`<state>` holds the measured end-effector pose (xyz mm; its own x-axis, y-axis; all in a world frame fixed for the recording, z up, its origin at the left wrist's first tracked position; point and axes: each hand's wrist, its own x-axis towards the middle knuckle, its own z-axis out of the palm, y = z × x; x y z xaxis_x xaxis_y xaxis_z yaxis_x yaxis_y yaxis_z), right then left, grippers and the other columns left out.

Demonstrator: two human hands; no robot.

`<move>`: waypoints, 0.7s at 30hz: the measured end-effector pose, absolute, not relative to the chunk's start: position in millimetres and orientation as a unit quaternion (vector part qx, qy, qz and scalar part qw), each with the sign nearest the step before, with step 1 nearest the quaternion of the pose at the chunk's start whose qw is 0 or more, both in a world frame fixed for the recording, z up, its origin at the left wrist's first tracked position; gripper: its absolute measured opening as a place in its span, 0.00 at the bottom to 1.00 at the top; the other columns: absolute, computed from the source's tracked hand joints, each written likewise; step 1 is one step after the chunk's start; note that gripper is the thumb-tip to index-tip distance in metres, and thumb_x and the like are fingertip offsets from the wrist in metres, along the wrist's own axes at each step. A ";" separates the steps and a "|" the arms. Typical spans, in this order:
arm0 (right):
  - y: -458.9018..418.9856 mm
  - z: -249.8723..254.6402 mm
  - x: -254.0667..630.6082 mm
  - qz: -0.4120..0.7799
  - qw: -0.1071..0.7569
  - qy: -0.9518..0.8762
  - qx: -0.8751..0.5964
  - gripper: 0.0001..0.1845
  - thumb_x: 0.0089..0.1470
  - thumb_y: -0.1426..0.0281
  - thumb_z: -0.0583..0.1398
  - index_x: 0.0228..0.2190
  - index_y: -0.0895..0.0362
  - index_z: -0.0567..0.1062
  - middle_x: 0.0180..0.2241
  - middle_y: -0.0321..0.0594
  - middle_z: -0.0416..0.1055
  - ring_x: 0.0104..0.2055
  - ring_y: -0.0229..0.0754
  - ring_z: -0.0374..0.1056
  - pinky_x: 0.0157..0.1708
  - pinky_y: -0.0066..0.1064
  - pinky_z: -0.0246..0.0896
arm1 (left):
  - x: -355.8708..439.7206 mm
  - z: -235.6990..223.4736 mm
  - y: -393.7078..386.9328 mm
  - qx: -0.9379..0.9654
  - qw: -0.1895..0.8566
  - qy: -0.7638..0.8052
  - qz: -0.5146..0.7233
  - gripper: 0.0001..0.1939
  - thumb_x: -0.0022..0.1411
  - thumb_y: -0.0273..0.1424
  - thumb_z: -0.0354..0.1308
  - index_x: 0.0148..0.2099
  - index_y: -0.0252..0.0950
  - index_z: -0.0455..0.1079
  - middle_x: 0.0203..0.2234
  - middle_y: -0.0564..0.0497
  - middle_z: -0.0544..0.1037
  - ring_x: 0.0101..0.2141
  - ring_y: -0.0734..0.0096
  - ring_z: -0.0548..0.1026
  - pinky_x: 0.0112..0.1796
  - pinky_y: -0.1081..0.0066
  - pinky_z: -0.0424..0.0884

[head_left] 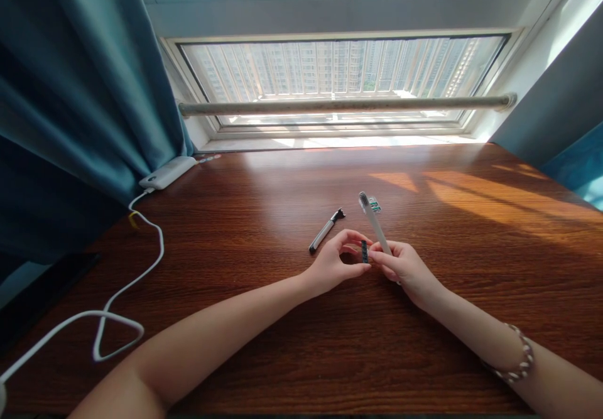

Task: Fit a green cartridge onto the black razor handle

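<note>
Between the thumb and fingertips of my left hand [338, 261] stands a small dark ridged strip [364, 251], possibly a razor head. My right hand [406, 269] is closed around the handle of a pale toothbrush [377, 225], its bristle end tilted up and away. The right fingertips meet the strip's side; whether they grip it too, I cannot tell. Just beyond my left hand lies a silver and black razor handle [325, 233], its forked end pointing away. A small teal and clear piece [375, 205] shows behind the brush head.
The brown wooden table [245, 218] runs back to a window with a horizontal rail [348, 105]. A white power bank [168, 173] rests at the far left by the blue curtain [117, 61]. Its white cable [160, 243] loops down the left side, near a dark flat object [47, 287].
</note>
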<state>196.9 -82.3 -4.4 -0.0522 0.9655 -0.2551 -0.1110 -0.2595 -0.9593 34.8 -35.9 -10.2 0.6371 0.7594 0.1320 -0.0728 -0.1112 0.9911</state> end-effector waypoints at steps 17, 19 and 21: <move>-83.9 -3.8 197.3 0.602 0.465 -0.408 -0.505 0.15 0.42 0.60 0.63 0.25 0.60 0.71 0.11 0.25 0.52 0.14 0.26 0.42 0.15 0.24 0.32 | 35.9 -11.4 -31.0 0.646 0.641 0.263 0.322 0.25 0.44 0.28 0.65 0.46 0.34 0.65 0.40 0.46 0.72 0.40 0.67 0.71 0.45 0.65 0.66; -84.4 -3.5 196.0 0.601 0.463 -0.414 -0.503 0.15 0.43 0.60 0.63 0.26 0.60 0.70 0.11 0.25 0.51 0.14 0.27 0.42 0.15 0.24 0.32 | 36.0 -11.7 -30.4 0.641 0.644 0.265 0.324 0.24 0.44 0.28 0.66 0.46 0.34 0.67 0.39 0.46 0.73 0.40 0.66 0.71 0.45 0.65 0.65; -83.5 -2.1 195.9 0.597 0.460 -0.421 -0.505 0.16 0.44 0.58 0.62 0.26 0.59 0.70 0.13 0.26 0.52 0.14 0.27 0.42 0.15 0.24 0.32 | 36.2 -11.8 -29.6 0.626 0.656 0.260 0.332 0.24 0.42 0.28 0.66 0.44 0.34 0.67 0.39 0.46 0.73 0.40 0.66 0.72 0.44 0.65 0.66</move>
<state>195.9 -83.5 -2.1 -0.0669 0.9742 -0.2155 -0.1246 -0.2224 -0.9670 36.2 -29.6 -11.8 0.6443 0.7611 0.0748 -0.1101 -0.0045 0.9939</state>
